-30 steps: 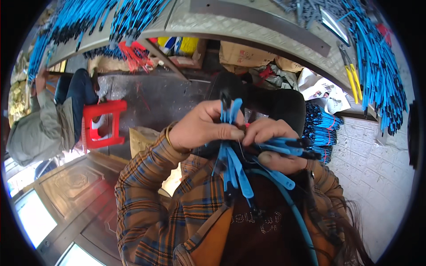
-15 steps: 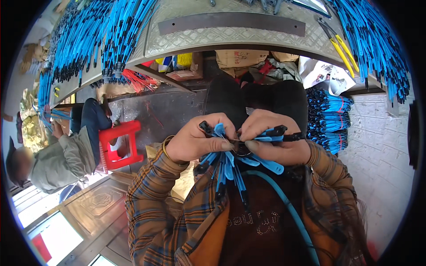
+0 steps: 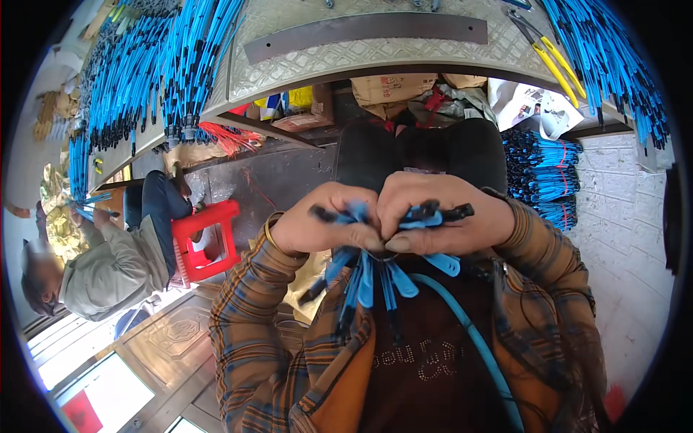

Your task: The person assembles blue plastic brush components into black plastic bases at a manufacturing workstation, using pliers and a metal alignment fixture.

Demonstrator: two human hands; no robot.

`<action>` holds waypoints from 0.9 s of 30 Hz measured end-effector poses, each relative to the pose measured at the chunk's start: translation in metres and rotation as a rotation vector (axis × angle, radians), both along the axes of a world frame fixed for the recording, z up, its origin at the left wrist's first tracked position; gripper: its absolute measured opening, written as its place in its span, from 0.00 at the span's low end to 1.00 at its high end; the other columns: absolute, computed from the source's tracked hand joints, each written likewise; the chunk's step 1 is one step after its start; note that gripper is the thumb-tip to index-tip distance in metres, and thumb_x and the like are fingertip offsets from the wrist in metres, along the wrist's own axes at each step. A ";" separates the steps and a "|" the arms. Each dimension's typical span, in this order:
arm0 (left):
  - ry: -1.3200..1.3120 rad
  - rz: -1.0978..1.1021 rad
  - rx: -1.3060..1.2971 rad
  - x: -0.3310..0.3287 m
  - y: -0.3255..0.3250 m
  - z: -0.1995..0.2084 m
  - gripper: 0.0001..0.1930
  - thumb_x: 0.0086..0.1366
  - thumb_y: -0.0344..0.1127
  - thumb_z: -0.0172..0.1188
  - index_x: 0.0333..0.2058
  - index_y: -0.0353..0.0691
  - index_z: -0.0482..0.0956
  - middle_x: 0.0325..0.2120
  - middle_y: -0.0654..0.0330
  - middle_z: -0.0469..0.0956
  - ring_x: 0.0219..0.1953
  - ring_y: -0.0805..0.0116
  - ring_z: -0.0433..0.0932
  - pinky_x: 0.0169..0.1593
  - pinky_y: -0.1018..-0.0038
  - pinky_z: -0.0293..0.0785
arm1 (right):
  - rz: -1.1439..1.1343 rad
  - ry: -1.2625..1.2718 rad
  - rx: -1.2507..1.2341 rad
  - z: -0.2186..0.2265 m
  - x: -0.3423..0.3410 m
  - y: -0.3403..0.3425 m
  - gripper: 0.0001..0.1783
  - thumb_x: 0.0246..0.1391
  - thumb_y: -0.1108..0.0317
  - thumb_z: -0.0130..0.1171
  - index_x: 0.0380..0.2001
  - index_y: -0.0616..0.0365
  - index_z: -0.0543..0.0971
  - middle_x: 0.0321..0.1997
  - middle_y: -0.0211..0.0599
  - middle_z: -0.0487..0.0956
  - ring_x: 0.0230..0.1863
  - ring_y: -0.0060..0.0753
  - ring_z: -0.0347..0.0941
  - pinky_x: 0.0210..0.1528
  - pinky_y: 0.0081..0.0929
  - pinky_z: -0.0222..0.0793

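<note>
Above my lap I hold a bundle of blue strips with black ends, which fans out below and to both sides of my fingers. My left hand pinches it from the left, thumb and forefinger pressed at its middle. My right hand grips it from the right in the same way, and the two sets of fingertips nearly meet. A dark round centre shows just under the thumbs. Whatever small part the fingertips pinch is hidden. Several black ends stick out over the right thumb.
A patterned worktable ahead carries a flat metal bar, yellow-handled cutters and heaps of blue strips. Tied bundles are stacked at right. To the left a person sits near a red stool.
The fingertips have drawn closer together over the bundle, and the thin wire-like piece seen between them before is now hidden. At left, the person's hands have shifted.
</note>
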State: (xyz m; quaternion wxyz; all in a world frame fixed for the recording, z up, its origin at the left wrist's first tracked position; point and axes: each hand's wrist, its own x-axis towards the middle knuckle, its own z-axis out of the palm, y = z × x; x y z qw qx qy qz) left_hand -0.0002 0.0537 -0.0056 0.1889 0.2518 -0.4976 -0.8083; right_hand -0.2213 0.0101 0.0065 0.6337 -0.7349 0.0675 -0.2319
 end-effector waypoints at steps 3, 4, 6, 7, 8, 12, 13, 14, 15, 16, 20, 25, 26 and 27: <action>-0.406 0.419 -0.331 -0.013 0.005 0.009 0.12 0.49 0.29 0.65 0.33 0.35 0.74 0.31 0.62 0.73 0.34 0.74 0.71 0.39 0.79 0.67 | -0.024 0.031 -0.009 -0.001 -0.001 0.006 0.10 0.48 0.66 0.59 0.34 0.58 0.75 0.32 0.34 0.72 0.35 0.33 0.69 0.39 0.27 0.63; -0.406 0.415 -0.334 -0.014 0.007 0.010 0.12 0.49 0.29 0.65 0.33 0.35 0.74 0.31 0.62 0.73 0.34 0.74 0.71 0.39 0.79 0.67 | -0.037 0.047 -0.013 -0.002 -0.002 0.007 0.11 0.49 0.65 0.59 0.34 0.58 0.74 0.32 0.34 0.72 0.36 0.33 0.69 0.40 0.28 0.63; -0.543 0.703 -0.615 -0.014 0.013 0.013 0.12 0.49 0.28 0.65 0.32 0.34 0.74 0.31 0.60 0.74 0.34 0.72 0.71 0.40 0.78 0.67 | -0.081 0.037 -0.009 -0.004 -0.003 0.008 0.10 0.49 0.64 0.58 0.34 0.57 0.74 0.31 0.34 0.71 0.35 0.33 0.68 0.39 0.27 0.62; -0.608 0.847 -0.756 -0.014 0.016 0.014 0.12 0.48 0.27 0.64 0.32 0.33 0.74 0.31 0.59 0.74 0.34 0.71 0.72 0.40 0.78 0.67 | -0.120 0.028 -0.003 -0.006 -0.003 0.008 0.10 0.50 0.64 0.58 0.34 0.56 0.73 0.31 0.34 0.71 0.34 0.32 0.68 0.38 0.27 0.62; -0.609 0.843 -0.757 -0.011 0.019 0.016 0.12 0.48 0.27 0.64 0.32 0.33 0.74 0.31 0.59 0.74 0.34 0.71 0.72 0.40 0.78 0.67 | -0.159 0.018 0.002 -0.007 -0.004 0.009 0.10 0.50 0.63 0.57 0.34 0.55 0.73 0.30 0.34 0.70 0.33 0.32 0.67 0.37 0.26 0.61; -0.128 0.477 -0.107 0.002 0.035 0.027 0.10 0.52 0.28 0.62 0.32 0.31 0.74 0.31 0.58 0.74 0.34 0.71 0.72 0.41 0.78 0.68 | -0.187 0.040 -0.076 -0.007 -0.004 0.011 0.11 0.50 0.61 0.58 0.33 0.54 0.73 0.30 0.33 0.70 0.33 0.33 0.67 0.41 0.27 0.58; -0.100 0.504 -0.016 -0.004 0.037 0.032 0.09 0.54 0.29 0.60 0.32 0.31 0.74 0.32 0.58 0.74 0.34 0.72 0.73 0.41 0.78 0.68 | -0.187 0.038 -0.075 -0.006 -0.003 0.010 0.11 0.50 0.61 0.58 0.33 0.54 0.73 0.30 0.33 0.70 0.33 0.33 0.67 0.41 0.27 0.58; -0.071 0.529 0.075 -0.011 0.038 0.037 0.08 0.56 0.30 0.58 0.32 0.30 0.75 0.32 0.58 0.74 0.34 0.72 0.73 0.40 0.78 0.68 | -0.215 0.044 -0.124 -0.004 -0.001 0.010 0.11 0.50 0.61 0.58 0.33 0.55 0.73 0.30 0.32 0.71 0.34 0.33 0.68 0.42 0.29 0.58; -0.042 0.553 0.167 -0.014 0.039 0.039 0.08 0.58 0.30 0.56 0.32 0.30 0.75 0.32 0.58 0.74 0.34 0.73 0.73 0.40 0.78 0.68 | -0.243 0.051 -0.173 -0.003 0.001 0.010 0.11 0.50 0.60 0.58 0.32 0.55 0.73 0.29 0.31 0.71 0.34 0.33 0.68 0.43 0.30 0.58; -0.044 0.552 0.169 -0.014 0.039 0.037 0.08 0.58 0.30 0.56 0.32 0.30 0.75 0.32 0.58 0.74 0.34 0.73 0.73 0.40 0.78 0.68 | -0.272 0.058 -0.221 -0.002 0.002 0.011 0.12 0.50 0.59 0.58 0.32 0.55 0.73 0.29 0.30 0.71 0.34 0.34 0.68 0.44 0.31 0.59; 0.058 0.565 0.319 -0.011 0.038 0.035 0.10 0.61 0.33 0.53 0.33 0.30 0.75 0.29 0.58 0.76 0.31 0.74 0.74 0.37 0.80 0.70 | -0.280 0.056 -0.267 0.000 0.005 0.014 0.13 0.50 0.57 0.58 0.31 0.54 0.73 0.29 0.28 0.71 0.33 0.33 0.68 0.46 0.32 0.57; -0.039 0.628 0.329 -0.014 0.040 0.044 0.09 0.62 0.32 0.51 0.32 0.32 0.75 0.24 0.60 0.76 0.27 0.76 0.74 0.33 0.81 0.71 | -0.234 0.079 -0.354 0.003 0.005 0.012 0.15 0.48 0.58 0.60 0.36 0.55 0.73 0.30 0.30 0.71 0.35 0.33 0.67 0.46 0.32 0.57; -0.083 0.645 0.337 -0.015 0.038 0.048 0.08 0.62 0.32 0.51 0.31 0.32 0.75 0.23 0.61 0.76 0.27 0.76 0.74 0.32 0.82 0.71 | -0.228 0.023 -0.339 0.006 0.003 0.008 0.18 0.49 0.55 0.58 0.39 0.55 0.71 0.31 0.31 0.71 0.36 0.33 0.66 0.47 0.31 0.57; -0.126 0.662 0.345 -0.015 0.037 0.049 0.08 0.62 0.32 0.51 0.31 0.33 0.75 0.22 0.61 0.76 0.26 0.76 0.74 0.31 0.82 0.72 | -0.221 -0.034 -0.323 0.009 0.000 0.002 0.22 0.50 0.53 0.56 0.42 0.56 0.70 0.32 0.32 0.71 0.37 0.32 0.66 0.47 0.31 0.57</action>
